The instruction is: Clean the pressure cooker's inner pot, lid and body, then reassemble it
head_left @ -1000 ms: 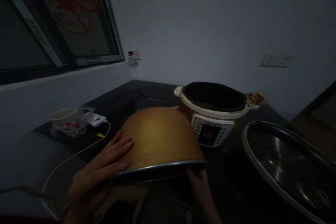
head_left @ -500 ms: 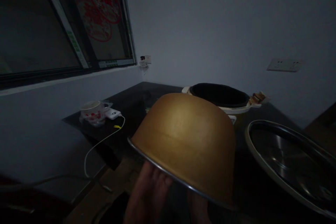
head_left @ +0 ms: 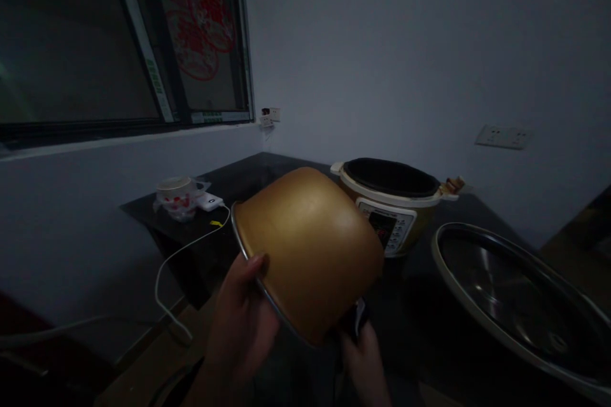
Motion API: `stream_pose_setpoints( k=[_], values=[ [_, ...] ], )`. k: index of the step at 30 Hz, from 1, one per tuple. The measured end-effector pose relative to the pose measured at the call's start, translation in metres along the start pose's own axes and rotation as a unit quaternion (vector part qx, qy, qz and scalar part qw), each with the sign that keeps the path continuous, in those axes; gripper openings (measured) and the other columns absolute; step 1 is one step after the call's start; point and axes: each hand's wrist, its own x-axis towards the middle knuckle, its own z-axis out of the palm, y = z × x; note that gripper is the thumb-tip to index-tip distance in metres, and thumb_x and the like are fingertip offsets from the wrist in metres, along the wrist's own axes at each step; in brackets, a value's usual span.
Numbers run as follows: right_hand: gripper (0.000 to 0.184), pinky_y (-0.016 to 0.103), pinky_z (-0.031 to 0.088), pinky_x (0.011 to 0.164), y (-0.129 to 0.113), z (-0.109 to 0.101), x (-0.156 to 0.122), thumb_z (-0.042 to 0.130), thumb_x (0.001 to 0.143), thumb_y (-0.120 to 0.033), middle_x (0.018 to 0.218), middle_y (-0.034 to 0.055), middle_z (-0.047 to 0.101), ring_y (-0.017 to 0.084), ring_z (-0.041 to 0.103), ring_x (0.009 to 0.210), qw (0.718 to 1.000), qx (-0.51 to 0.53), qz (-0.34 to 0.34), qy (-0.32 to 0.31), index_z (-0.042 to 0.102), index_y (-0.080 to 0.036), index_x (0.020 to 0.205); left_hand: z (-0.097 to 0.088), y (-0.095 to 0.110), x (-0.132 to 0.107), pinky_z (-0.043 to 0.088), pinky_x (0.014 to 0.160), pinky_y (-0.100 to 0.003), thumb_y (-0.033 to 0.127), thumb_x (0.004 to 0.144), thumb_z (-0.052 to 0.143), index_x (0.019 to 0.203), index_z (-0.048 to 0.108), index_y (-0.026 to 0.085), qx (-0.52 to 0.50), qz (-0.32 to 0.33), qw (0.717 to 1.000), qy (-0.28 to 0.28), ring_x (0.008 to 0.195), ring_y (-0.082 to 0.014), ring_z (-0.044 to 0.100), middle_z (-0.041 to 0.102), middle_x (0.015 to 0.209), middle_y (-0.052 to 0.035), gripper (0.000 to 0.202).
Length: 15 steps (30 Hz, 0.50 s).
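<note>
A gold-coloured inner pot (head_left: 310, 248) with a metal rim is held up in front of me, tilted so its bottom faces away and to the right. My left hand (head_left: 243, 324) grips its rim on the left, thumb over the edge. My right hand (head_left: 363, 350) holds the lower rim from underneath, its fingers mostly hidden. Behind the pot stands the open electric cooker (head_left: 394, 203), its dark well uncovered and its button panel facing me.
The cooker's round lid (head_left: 515, 305) lies at the right on the dark table (head_left: 248, 178). A white cup (head_left: 177, 194) in plastic and a power bank (head_left: 210, 203) with a white cable sit at the table's left end. Window at left, wall sockets behind.
The pot has tipped further, its rim now turned toward the left. My left hand has moved from under the pot to its left rim. The view has shifted slightly right.
</note>
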Motion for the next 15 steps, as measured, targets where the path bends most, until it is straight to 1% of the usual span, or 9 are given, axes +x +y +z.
stream_pose_setpoints(
  k=[2,3,5,7,9,10,12,14,15],
  values=[
    [0.03,0.039,0.058,0.068,0.003,-0.028,-0.001,0.064,0.076,-0.041,0.088,0.0079,0.075,0.029,0.07,0.085,0.994,-0.004,0.094,0.059,0.069,-0.017,0.093,-0.001,0.0,0.006,0.054,0.092,-0.036,0.025,0.065,0.073,0.072,0.07,0.021,-0.007,-0.01,1.0,0.024,0.096,-0.0269,0.07,0.074,0.072,0.0014,0.009],
    [0.029,0.039,0.057,0.066,0.002,-0.043,-0.001,0.066,0.073,-0.042,0.086,0.0074,0.075,0.029,0.07,0.084,0.988,-0.012,0.117,0.102,0.07,-0.018,0.089,-0.001,-0.001,0.008,0.055,0.089,-0.035,0.025,0.066,0.072,0.069,0.069,0.022,-0.008,-0.018,0.999,0.042,0.092,-0.0257,0.071,0.073,0.069,0.0023,0.006],
    [0.026,0.039,0.057,0.072,-0.008,-0.067,0.001,0.068,0.071,-0.039,0.088,0.0066,0.074,0.029,0.069,0.088,0.984,-0.021,0.118,0.133,0.071,-0.019,0.087,-0.002,-0.001,0.008,0.056,0.085,-0.034,0.026,0.069,0.068,0.068,0.068,0.021,-0.001,-0.046,0.996,0.074,0.086,-0.0245,0.072,0.073,0.066,0.0023,0.005],
    [0.03,0.041,0.056,0.077,-0.028,-0.079,0.006,0.067,0.072,-0.039,0.091,0.0069,0.073,0.03,0.068,0.092,0.983,-0.021,0.106,0.151,0.07,-0.018,0.093,-0.002,-0.003,0.007,0.058,0.08,-0.035,0.028,0.071,0.064,0.074,0.07,0.019,0.007,-0.093,0.991,0.095,0.083,-0.0259,0.073,0.073,0.066,-0.0008,0.011],
    [0.039,0.044,0.055,0.081,-0.058,-0.078,0.013,0.066,0.074,-0.041,0.097,0.0095,0.073,0.031,0.067,0.096,0.976,-0.011,0.083,0.2,0.068,-0.015,0.103,-0.002,-0.006,0.004,0.058,0.076,-0.036,0.03,0.073,0.06,0.081,0.071,0.016,0.014,-0.137,0.986,0.095,0.083,-0.0278,0.073,0.074,0.068,-0.0044,0.02],
    [0.042,0.045,0.054,0.084,-0.075,-0.074,0.017,0.066,0.074,-0.042,0.101,0.0111,0.073,0.032,0.066,0.1,0.975,-0.01,0.071,0.209,0.067,-0.014,0.106,-0.003,-0.008,0.004,0.059,0.075,-0.037,0.031,0.074,0.059,0.084,0.071,0.015,0.017,-0.151,0.984,0.093,0.082,-0.0283,0.073,0.074,0.069,-0.0055,0.023],
    [0.049,0.046,0.05,0.09,-0.107,-0.062,0.023,0.068,0.074,-0.044,0.11,0.0128,0.071,0.033,0.063,0.108,0.975,-0.012,0.051,0.217,0.066,-0.013,0.111,-0.004,-0.013,0.003,0.059,0.072,-0.038,0.032,0.074,0.059,0.09,0.071,0.014,0.024,-0.167,0.982,0.081,0.081,-0.0289,0.073,0.074,0.071,-0.0064,0.027],
    [0.053,0.044,0.052,0.087,-0.134,-0.051,0.027,0.069,0.072,-0.047,0.114,0.0144,0.07,0.034,0.063,0.109,0.975,-0.022,0.032,0.219,0.066,-0.013,0.112,-0.007,-0.017,0.004,0.059,0.07,-0.038,0.035,0.072,0.062,0.094,0.071,0.014,0.033,-0.184,0.98,0.063,0.08,-0.0293,0.073,0.074,0.072,-0.0066,0.031],
    [0.052,0.042,0.053,0.086,-0.144,-0.048,0.027,0.068,0.074,-0.048,0.113,0.0142,0.071,0.034,0.063,0.109,0.977,-0.035,0.009,0.211,0.067,-0.013,0.112,-0.009,-0.019,0.004,0.059,0.069,-0.038,0.036,0.071,0.064,0.096,0.07,0.014,0.038,-0.188,0.98,0.056,0.08,-0.0294,0.072,0.074,0.073,-0.0065,0.033]
  ],
)
